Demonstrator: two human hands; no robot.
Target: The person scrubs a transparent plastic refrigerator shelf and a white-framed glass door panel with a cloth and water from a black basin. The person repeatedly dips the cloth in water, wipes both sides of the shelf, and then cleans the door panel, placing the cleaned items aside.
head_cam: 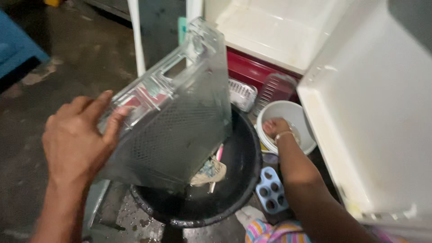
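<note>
Above the black basin (243, 180), the left hand (76, 139) clamps the tilted clear drawer (175, 112); right hand (276, 128) dips into the white bucket (292, 114) beside it, grip hidden.

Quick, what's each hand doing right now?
Left hand: shut on the clear plastic drawer, tilted over the black basin.
Right hand: dipped in the white bucket; grip cannot be told.

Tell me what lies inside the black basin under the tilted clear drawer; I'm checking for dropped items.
In the black basin there's shallow water, a crumpled scrubbing cloth and a thin pink-and-white stick. The clear drawer, held by the left hand, covers the basin's left part.
</note>
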